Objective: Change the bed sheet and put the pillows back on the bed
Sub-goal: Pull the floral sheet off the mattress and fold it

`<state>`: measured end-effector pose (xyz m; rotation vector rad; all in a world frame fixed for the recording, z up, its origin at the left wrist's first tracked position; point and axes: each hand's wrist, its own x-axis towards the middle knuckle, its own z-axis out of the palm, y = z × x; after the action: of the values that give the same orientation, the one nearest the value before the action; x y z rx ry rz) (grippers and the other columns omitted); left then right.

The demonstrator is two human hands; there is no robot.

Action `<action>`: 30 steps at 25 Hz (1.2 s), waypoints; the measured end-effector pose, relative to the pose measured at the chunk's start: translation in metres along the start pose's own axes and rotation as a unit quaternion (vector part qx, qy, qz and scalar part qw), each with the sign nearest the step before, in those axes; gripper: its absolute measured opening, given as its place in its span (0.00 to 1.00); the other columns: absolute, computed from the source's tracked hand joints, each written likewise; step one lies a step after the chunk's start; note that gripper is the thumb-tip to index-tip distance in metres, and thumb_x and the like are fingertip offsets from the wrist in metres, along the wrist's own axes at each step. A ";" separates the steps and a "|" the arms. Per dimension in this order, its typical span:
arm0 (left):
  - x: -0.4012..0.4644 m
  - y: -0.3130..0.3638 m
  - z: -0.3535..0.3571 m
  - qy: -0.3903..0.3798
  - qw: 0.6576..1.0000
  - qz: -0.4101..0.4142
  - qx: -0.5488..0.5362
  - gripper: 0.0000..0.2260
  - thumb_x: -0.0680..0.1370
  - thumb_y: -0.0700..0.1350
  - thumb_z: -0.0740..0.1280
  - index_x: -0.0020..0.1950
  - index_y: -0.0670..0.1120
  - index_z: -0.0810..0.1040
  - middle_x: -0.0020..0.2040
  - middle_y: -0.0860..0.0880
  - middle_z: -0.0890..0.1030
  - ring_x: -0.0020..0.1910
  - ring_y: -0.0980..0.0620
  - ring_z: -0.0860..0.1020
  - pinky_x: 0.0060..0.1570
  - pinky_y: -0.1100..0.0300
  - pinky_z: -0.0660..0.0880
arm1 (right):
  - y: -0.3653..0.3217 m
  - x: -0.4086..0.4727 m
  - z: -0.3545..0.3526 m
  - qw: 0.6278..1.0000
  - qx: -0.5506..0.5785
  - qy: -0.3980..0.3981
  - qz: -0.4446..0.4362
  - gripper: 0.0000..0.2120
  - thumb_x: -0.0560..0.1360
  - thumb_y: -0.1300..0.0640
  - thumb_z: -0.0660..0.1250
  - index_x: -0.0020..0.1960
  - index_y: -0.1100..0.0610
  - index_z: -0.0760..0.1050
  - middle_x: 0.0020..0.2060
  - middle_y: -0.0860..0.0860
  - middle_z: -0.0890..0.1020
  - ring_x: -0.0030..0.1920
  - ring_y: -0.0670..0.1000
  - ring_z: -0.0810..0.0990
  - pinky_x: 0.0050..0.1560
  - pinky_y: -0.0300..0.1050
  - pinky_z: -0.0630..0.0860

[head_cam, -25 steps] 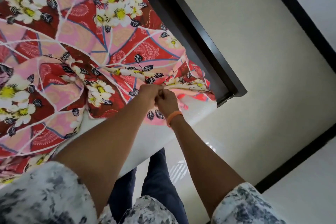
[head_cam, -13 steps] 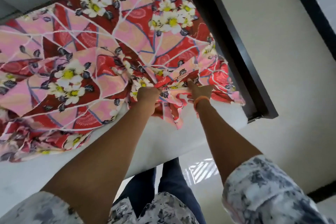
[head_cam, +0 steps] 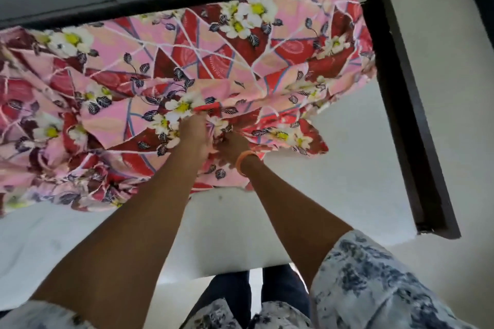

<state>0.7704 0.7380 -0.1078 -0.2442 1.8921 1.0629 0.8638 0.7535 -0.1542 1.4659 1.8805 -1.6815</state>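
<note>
A pink and red bed sheet (head_cam: pixel 149 67) with white flowers lies crumpled over the far part of a bare white mattress (head_cam: pixel 334 168). My left hand (head_cam: pixel 193 132) grips a bunched fold of the sheet near its middle. My right hand (head_cam: pixel 234 145), with an orange band on the wrist, holds the sheet right beside it, the fingers partly buried in the cloth. The two hands touch or nearly touch. The near and right parts of the mattress are uncovered. No pillows are in view.
A dark wooden bed frame (head_cam: pixel 409 115) runs along the right side of the mattress and another dark rail (head_cam: pixel 160 0) along the far side. Pale floor (head_cam: pixel 459 157) lies to the right. My legs (head_cam: pixel 235 294) stand against the near mattress edge.
My hands have come back together on the sheet after spreading apart. The sheet has been drawn away from the near corner, baring more mattress. The view has swung so the frame sits farther right.
</note>
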 end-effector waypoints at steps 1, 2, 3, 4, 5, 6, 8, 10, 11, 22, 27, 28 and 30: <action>0.008 0.001 0.011 -0.038 0.999 0.006 -0.008 0.09 0.81 0.45 0.64 0.58 0.42 0.75 0.50 0.43 0.78 0.45 0.48 0.78 0.48 0.57 0.75 | -0.001 0.008 -0.009 1.000 -0.001 -0.010 0.009 0.11 0.78 0.59 0.66 0.58 0.64 0.76 0.52 0.63 0.83 0.53 0.63 0.82 0.37 0.44 0.75; 0.013 0.003 0.025 -0.077 0.997 0.009 0.029 0.16 0.81 0.48 0.65 0.66 0.42 0.72 0.59 0.42 0.78 0.52 0.46 0.78 0.55 0.53 0.75 | 0.002 0.017 -0.020 1.000 -0.011 0.007 0.014 0.10 0.77 0.60 0.66 0.56 0.63 0.77 0.50 0.63 0.83 0.50 0.63 0.83 0.38 0.45 0.78; 0.018 0.003 0.043 -0.098 0.992 0.017 0.083 0.24 0.80 0.51 0.66 0.73 0.44 0.66 0.67 0.42 0.74 0.59 0.45 0.77 0.60 0.51 0.73 | 0.007 0.026 -0.038 0.998 -0.016 0.053 0.024 0.10 0.77 0.59 0.65 0.53 0.64 0.79 0.49 0.64 0.84 0.50 0.63 0.83 0.43 0.49 0.80; 0.025 0.003 0.060 -0.108 0.984 0.019 0.142 0.34 0.78 0.54 0.68 0.79 0.45 0.57 0.75 0.40 0.66 0.67 0.42 0.72 0.65 0.49 0.69 | 0.014 0.038 -0.063 0.992 -0.020 0.119 0.033 0.11 0.77 0.59 0.64 0.51 0.65 0.80 0.48 0.65 0.84 0.50 0.63 0.83 0.48 0.52 0.81; 0.033 0.004 0.079 -0.114 0.973 0.004 0.201 0.43 0.76 0.58 0.69 0.81 0.48 0.46 0.80 0.39 0.55 0.75 0.39 0.62 0.70 0.45 0.64 | 0.022 0.049 -0.091 0.980 -0.015 0.193 0.054 0.13 0.77 0.57 0.63 0.50 0.66 0.81 0.47 0.65 0.84 0.51 0.62 0.83 0.51 0.52 0.79; 0.043 0.004 0.096 -0.110 0.962 -0.020 0.248 0.51 0.73 0.62 0.71 0.80 0.49 0.37 0.81 0.39 0.45 0.78 0.36 0.52 0.74 0.39 0.57 | 0.031 0.063 -0.120 0.963 -0.019 0.261 0.069 0.15 0.78 0.55 0.62 0.51 0.67 0.80 0.49 0.65 0.83 0.53 0.61 0.82 0.53 0.51 0.78; 0.072 0.003 0.131 -0.114 0.956 -0.069 0.261 0.59 0.68 0.67 0.74 0.80 0.48 0.35 0.80 0.39 0.41 0.79 0.35 0.48 0.75 0.37 0.54 | 0.052 0.096 -0.177 0.934 -0.057 0.338 0.103 0.19 0.79 0.52 0.62 0.59 0.67 0.77 0.57 0.64 0.81 0.59 0.61 0.78 0.58 0.49 0.73; 0.108 0.003 0.159 -0.177 0.959 -0.112 0.190 0.54 0.67 0.71 0.71 0.81 0.48 0.49 0.81 0.43 0.51 0.78 0.39 0.56 0.74 0.40 0.57 | 0.070 0.133 -0.223 0.921 -0.100 0.356 0.121 0.24 0.80 0.49 0.61 0.67 0.66 0.70 0.65 0.64 0.75 0.65 0.63 0.73 0.64 0.51 0.69; 0.129 0.002 0.174 -0.215 0.955 -0.125 0.164 0.50 0.66 0.73 0.69 0.80 0.50 0.54 0.81 0.44 0.54 0.77 0.40 0.58 0.74 0.40 0.57 | 0.077 0.154 -0.245 0.915 -0.104 0.367 0.134 0.28 0.79 0.47 0.61 0.71 0.65 0.65 0.68 0.64 0.70 0.67 0.63 0.71 0.66 0.54 0.68; 0.209 -0.018 0.241 -0.203 0.962 -0.158 0.089 0.42 0.71 0.71 0.66 0.78 0.49 0.63 0.78 0.43 0.63 0.75 0.42 0.64 0.72 0.45 0.62 | 0.123 0.290 -0.327 0.847 -0.264 0.438 0.145 0.18 0.82 0.52 0.54 0.63 0.62 0.74 0.59 0.62 0.80 0.60 0.64 0.79 0.56 0.57 0.75; 0.205 -0.016 0.233 -0.216 0.960 -0.159 0.083 0.43 0.69 0.70 0.69 0.77 0.48 0.65 0.76 0.43 0.66 0.74 0.40 0.67 0.72 0.42 0.63 | 0.119 0.265 -0.305 0.864 -0.214 0.439 0.124 0.21 0.82 0.46 0.56 0.64 0.62 0.70 0.62 0.62 0.75 0.57 0.65 0.79 0.52 0.55 0.75; 0.201 -0.014 0.230 -0.233 0.956 -0.155 0.089 0.43 0.68 0.70 0.69 0.76 0.48 0.66 0.75 0.43 0.68 0.73 0.41 0.67 0.73 0.44 0.63 | 0.120 0.261 -0.302 0.860 -0.198 0.453 0.129 0.28 0.80 0.39 0.57 0.66 0.62 0.66 0.63 0.62 0.73 0.57 0.65 0.79 0.52 0.55 0.75; 0.198 -0.014 0.227 -0.250 0.954 -0.146 0.082 0.39 0.70 0.69 0.69 0.75 0.49 0.68 0.75 0.44 0.69 0.73 0.42 0.67 0.72 0.47 0.62 | 0.124 0.265 -0.311 0.856 -0.205 0.451 0.150 0.32 0.78 0.36 0.59 0.67 0.62 0.66 0.64 0.62 0.74 0.60 0.65 0.78 0.55 0.55 0.75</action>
<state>0.8092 0.9496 -0.3193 -0.1366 1.4214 0.6816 0.9660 1.1328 -0.3222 2.3919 2.0198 -0.3682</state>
